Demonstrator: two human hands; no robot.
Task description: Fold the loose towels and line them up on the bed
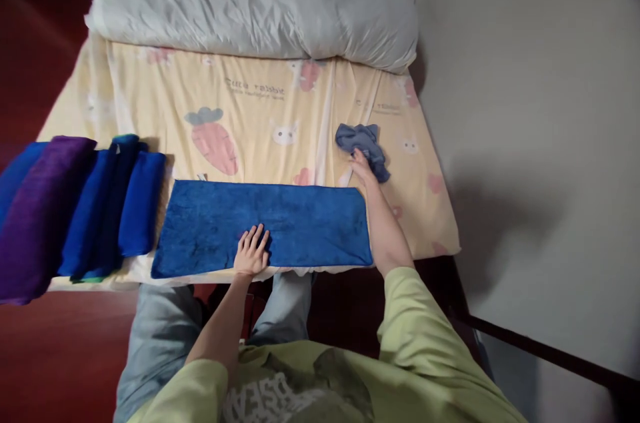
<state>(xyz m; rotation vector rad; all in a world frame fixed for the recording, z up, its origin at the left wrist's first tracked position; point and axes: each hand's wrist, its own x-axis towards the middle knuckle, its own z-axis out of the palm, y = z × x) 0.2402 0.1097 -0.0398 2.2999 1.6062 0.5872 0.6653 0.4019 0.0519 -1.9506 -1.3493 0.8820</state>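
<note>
Left hand (251, 251) flat, fingers spread, pressing blue towel (265, 226) near edge; right hand (361, 166) beyond towel's far right corner, touching crumpled grey cloth (363, 146), grip unclear. Smoothing step; next needs firm hold.

plush matt blue towel (265, 226), smooth cotton sheet (260, 123)

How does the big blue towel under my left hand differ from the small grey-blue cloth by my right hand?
The blue towel lies spread flat as a long rectangle along the bed's near edge; the grey-blue cloth is crumpled in a heap farther back. The towel is vivid royal blue and much larger; the cloth is dull and small. The left hand rests flat on the towel, while the right hand touches the cloth. Both lie on the yellow bedsheet.
</note>
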